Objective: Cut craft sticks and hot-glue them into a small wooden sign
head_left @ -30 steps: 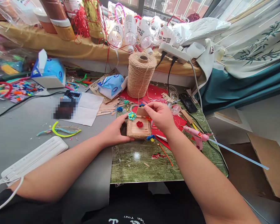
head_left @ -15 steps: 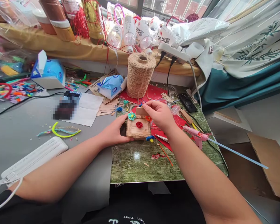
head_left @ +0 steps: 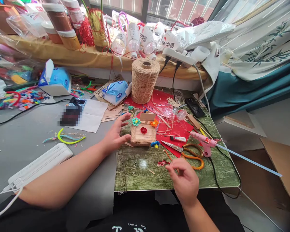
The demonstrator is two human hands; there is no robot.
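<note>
Green wood-grained desk: twine-edged wooden box, red rose and tan board apparently placed; left hand wide, right hand curled narrow, contents unclear.

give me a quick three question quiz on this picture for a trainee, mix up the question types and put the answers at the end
1. True or false: the left hand is open, beside the small box.

2. Multiple choice: what colour is the flower in the middle of the box?
A) Red
B) Purple
C) White

3. Short answer: which cutting tool lies on the table next to the pink glue gun?

Key: 1. True. 2. A. 3. The scissors.
</note>
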